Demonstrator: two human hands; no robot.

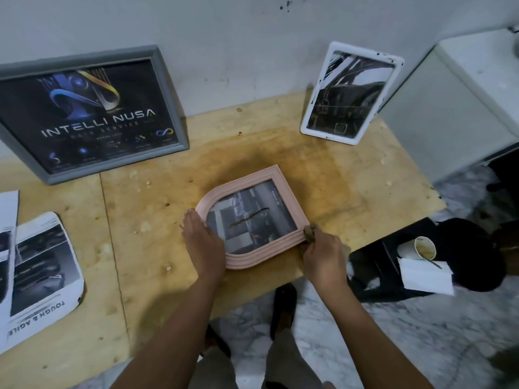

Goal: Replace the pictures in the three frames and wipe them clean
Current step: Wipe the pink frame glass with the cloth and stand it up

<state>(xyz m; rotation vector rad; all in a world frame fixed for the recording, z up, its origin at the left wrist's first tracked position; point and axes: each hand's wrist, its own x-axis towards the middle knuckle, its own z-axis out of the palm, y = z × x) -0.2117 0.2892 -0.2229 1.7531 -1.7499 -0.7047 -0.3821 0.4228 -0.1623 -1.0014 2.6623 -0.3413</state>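
Note:
A pink arched frame (276,175) lies flat on the plywood table (157,256), holding a grey car picture with a brown smear on its glass. My left hand (203,242) rests flat with straight fingers on the frame's arched left edge. My right hand (324,255) pinches a small brownish cloth (309,233) against the frame's lower right corner. A grey frame (168,108) with a dark poster leans on the wall at the left. A white frame (351,92) with a dark picture leans at the back right.
Two loose printed pictures (42,265) lie at the table's left edge. A black stool (393,262) to the right carries a paper cup (418,248) and a folded white tissue (427,277). A white cabinet (455,113) stands at the far right. The table's near edge is close to my legs.

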